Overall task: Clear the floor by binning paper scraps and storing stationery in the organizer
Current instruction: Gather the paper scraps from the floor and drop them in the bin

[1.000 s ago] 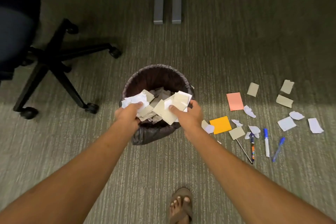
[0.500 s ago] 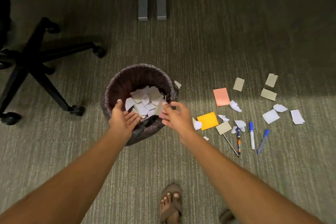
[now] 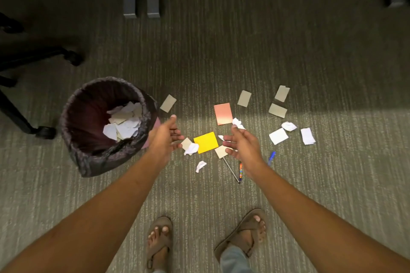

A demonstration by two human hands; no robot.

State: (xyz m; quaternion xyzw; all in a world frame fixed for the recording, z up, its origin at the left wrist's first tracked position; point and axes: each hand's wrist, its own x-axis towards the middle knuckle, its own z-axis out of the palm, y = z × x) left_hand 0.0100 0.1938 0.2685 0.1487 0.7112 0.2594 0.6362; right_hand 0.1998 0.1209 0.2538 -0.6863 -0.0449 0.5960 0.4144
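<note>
Two empty hands hang spread over the mess in the head view: my left hand (image 3: 166, 137) beside the bin (image 3: 106, 126), my right hand (image 3: 241, 144) above the paper scraps (image 3: 278, 136). I should sweep scraps together, leaving the pens (image 3: 240, 170) for the organizer, which is out of view.

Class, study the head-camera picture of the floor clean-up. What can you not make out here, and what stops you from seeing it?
- Organizer: nowhere in the head view.
- Office chair: only its base shows, cut by the left edge.
- Pens beside the blue pen: partly hidden by the right hand.
- Pink sheet: mostly behind the left hand and bin.
- Bin bottom: covered by paper scraps.
</note>
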